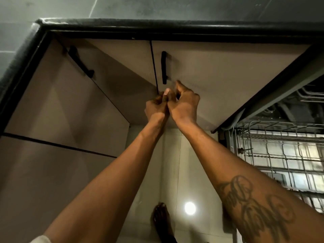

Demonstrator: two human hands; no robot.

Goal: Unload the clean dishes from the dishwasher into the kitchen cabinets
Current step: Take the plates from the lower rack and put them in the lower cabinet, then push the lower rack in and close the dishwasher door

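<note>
At twelve o'clock, under the dark countertop edge (pixel 157 25), two beige cabinet doors (pixel 210 67) stand closed, each with a black handle (pixel 164 67). Before their seam the left hand (pixel 156 107) and right hand (pixel 185 104) touch, fingers curled; whether they clamp anything I cannot tell. At three o'clock the dishwasher (pixel 280 95) gapes open, its wire rack (pixel 280 155) pulled out and bare where visible. A bare foot (pixel 161 220) rests at six on pale floor tile (pixel 192 172).
</note>
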